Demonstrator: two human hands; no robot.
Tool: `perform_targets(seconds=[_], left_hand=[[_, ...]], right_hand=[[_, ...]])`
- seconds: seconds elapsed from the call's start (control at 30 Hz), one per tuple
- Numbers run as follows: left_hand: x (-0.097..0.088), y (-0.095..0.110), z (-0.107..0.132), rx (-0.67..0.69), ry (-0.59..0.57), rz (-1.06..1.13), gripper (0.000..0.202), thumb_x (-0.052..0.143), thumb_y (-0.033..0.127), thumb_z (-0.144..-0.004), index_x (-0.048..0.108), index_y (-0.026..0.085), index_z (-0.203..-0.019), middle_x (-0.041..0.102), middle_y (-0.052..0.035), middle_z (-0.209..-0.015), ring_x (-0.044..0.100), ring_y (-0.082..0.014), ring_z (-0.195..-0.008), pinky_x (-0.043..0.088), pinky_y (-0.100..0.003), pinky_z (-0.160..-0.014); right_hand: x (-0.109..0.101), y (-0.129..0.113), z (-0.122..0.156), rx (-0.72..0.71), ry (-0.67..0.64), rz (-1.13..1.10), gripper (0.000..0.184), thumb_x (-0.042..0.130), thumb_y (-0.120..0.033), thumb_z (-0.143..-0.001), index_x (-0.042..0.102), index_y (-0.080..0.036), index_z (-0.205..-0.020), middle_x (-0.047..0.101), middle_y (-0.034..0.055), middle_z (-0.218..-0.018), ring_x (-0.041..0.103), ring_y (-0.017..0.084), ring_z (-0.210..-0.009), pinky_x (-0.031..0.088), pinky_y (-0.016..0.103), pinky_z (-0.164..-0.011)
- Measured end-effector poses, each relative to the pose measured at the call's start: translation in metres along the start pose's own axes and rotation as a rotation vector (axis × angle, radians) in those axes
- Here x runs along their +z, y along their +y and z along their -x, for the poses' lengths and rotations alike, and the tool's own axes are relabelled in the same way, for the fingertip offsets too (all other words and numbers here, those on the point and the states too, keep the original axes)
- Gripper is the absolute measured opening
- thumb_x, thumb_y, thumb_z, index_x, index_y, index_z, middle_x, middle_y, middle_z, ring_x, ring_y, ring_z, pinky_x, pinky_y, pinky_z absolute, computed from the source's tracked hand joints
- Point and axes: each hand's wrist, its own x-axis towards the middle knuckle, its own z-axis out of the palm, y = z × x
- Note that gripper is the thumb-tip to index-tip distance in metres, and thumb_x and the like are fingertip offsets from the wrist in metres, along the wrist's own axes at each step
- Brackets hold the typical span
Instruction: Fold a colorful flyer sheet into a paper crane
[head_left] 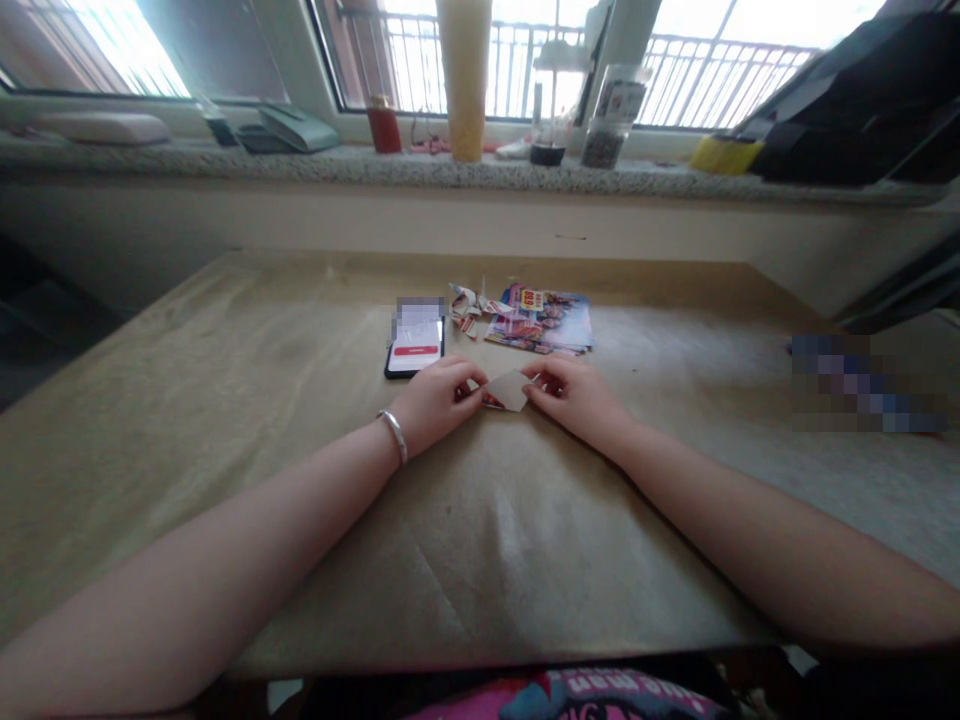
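Note:
Between my two hands is a small folded piece of paper, mostly pale with a printed red corner at its left. My left hand, with a silver bangle on the wrist, pinches its left end between thumb and fingers. At the other end, the thumb and fingers of my right hand are closed on the paper's right edge. A phone with a lit screen lies just beyond my left hand. Past the paper sit several folded paper pieces beside a stack of colourful printed sheets.
A tan cover lies over the table. At the right edge is a blurred-out long item. Along the stone windowsill stand a red jar, a tall yellowish cylinder, clear containers and a dark bag.

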Motion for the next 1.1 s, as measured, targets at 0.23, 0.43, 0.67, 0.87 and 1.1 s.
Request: perform_targets(seconds=[0.23, 0.43, 0.67, 0.87, 1.1], left_hand=[[0.003, -0.001, 0.000, -0.008, 0.012, -0.059, 0.010, 0.056, 0.020, -0.082, 0.065, 0.015, -0.083, 0.057, -0.0018, -0.079, 0.051, -0.0110, -0.066, 0.041, -0.023, -0.062], [0.006, -0.003, -0.001, 0.054, -0.013, -0.140, 0.010, 0.058, 0.019, -0.082, 0.067, 0.016, -0.080, 0.061, -0.0035, -0.081, 0.054, -0.0144, -0.074, 0.043, -0.026, -0.069], [0.007, -0.006, -0.002, 0.069, -0.034, -0.195, 0.008, 0.060, 0.018, -0.081, 0.068, 0.017, -0.079, 0.060, -0.0025, -0.074, 0.053, -0.0139, -0.070, 0.041, -0.025, -0.066], [0.008, -0.009, -0.002, 0.126, -0.051, -0.203, 0.012, 0.058, 0.018, -0.083, 0.069, 0.017, -0.080, 0.063, -0.0031, -0.076, 0.056, -0.0141, -0.072, 0.044, -0.026, -0.068], [0.004, -0.010, 0.000, 0.213, -0.066, -0.194, 0.013, 0.058, 0.019, -0.085, 0.070, 0.018, -0.082, 0.066, -0.0034, -0.079, 0.058, -0.0145, -0.075, 0.045, -0.026, -0.071]], right_hand=[[0.002, 0.001, -0.002, 0.031, -0.003, 0.032, 0.012, 0.062, -0.015, -0.075, 0.066, -0.018, -0.086, 0.059, 0.0006, -0.073, 0.051, 0.010, -0.061, 0.042, 0.023, -0.058], [0.003, 0.000, -0.001, -0.011, -0.004, 0.094, 0.005, 0.060, -0.015, -0.076, 0.064, -0.018, -0.077, 0.057, 0.0003, -0.072, 0.050, 0.011, -0.062, 0.040, 0.023, -0.058], [0.004, 0.003, 0.000, -0.077, -0.028, 0.146, 0.006, 0.058, -0.015, -0.078, 0.063, -0.018, -0.077, 0.058, 0.0014, -0.075, 0.051, 0.011, -0.065, 0.041, 0.023, -0.060], [0.002, 0.003, 0.000, -0.209, -0.057, 0.226, 0.012, 0.054, -0.015, -0.082, 0.065, -0.018, -0.081, 0.063, 0.0051, -0.081, 0.056, 0.015, -0.075, 0.044, 0.026, -0.069], [-0.002, 0.000, 0.002, -0.310, -0.133, 0.354, 0.018, 0.051, -0.016, -0.086, 0.068, -0.019, -0.091, 0.068, 0.0072, -0.090, 0.060, 0.018, -0.084, 0.045, 0.030, -0.077]])
